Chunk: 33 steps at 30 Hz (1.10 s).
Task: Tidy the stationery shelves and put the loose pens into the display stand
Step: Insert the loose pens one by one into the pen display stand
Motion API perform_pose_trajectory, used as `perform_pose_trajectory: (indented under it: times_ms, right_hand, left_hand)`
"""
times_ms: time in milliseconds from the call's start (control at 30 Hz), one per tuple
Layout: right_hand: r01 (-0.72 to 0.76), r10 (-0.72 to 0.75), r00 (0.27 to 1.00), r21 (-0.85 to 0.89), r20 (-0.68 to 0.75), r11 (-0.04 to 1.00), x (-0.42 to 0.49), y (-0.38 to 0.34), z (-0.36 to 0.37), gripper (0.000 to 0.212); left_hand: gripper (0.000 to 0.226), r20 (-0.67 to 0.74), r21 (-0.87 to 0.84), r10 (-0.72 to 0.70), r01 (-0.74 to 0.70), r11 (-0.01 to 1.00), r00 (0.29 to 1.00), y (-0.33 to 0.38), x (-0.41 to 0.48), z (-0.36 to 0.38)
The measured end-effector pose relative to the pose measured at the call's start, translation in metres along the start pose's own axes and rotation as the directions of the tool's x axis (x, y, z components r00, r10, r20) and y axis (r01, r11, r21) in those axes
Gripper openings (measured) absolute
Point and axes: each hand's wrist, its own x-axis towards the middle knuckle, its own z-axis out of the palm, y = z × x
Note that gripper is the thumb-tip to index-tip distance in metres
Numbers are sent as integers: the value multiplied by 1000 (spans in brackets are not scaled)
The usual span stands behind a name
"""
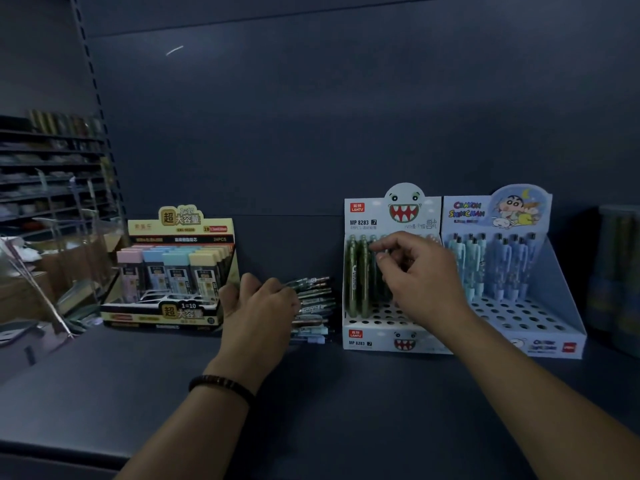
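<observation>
A pile of loose pens [313,308] lies on the dark shelf [138,393], between a yellow box and a white display stand [374,336] printed with a toothy monster face. Several green pens [358,275] stand upright in the stand's left holes. My left hand [258,311] rests on the left end of the pile, fingers curled over the pens. In front of the stand's upper rows, my right hand [420,271] pinches a dark pen [381,268] between thumb and fingers.
A yellow box of pastel lead cases [173,271] stands to the left. A blue cartoon pen stand [512,271] holding several blue pens is at the right, with a dark container [620,278] beyond it. Another aisle's shelves [48,174] show at far left.
</observation>
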Motion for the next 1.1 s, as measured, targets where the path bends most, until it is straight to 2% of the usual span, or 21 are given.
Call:
perform_pose_trajectory:
  times_ms: [100,233,367,400,467,567,633,800,867,967,1100]
  right_hand:
    - [-4,4,1000,11,1,1000,0,0,-1,18]
    - [-5,5,1000,6,-24,1000,0,0,-1,19]
    - [-13,13,999,-1,-42,1000,1,0,-2,18]
    - [-17,17,999,5,-41,1000,1,0,-3,18]
    - [-23,24,999,11,-41,1000,1,-1,-3,19]
    - [-29,29,999,16,-42,999,1,0,-3,19]
    - [-29,29,999,15,-40,999,2,0,-2,19]
    - [-20,21,999,27,-27,999,1,1,-2,21]
    - [-18,19,1000,21,-19,1000,1,1,-2,20]
    - [-19,19,1000,35,-2,999,2,0,0,19]
    - [-7,7,1000,64,-4,998,1,-4,1,18]
  left_hand:
    - [14,-43,191,67,-58,980,997,6,2,0]
    - [11,-43,218,82,-71,973,996,9,-1,-4]
    - [43,23,204,47,-51,978,999,9,-2,-4]
    - [43,57,228,27,-39,973,998,12,-4,-6]
    - [42,30,236,40,-46,971,999,10,-5,-5]
    - [41,-20,130,62,-59,990,998,4,-3,-1]
    - [18,-34,70,80,-77,995,996,2,-5,-4]
    - [14,54,-83,89,-84,993,995,1,-7,-22]
    - [15,63,-72,72,-68,995,995,3,-8,-18]
    - [18,-24,-114,55,-58,992,998,6,-7,-17]
    - [13,-144,-324,-16,-32,945,989,14,-2,-22]
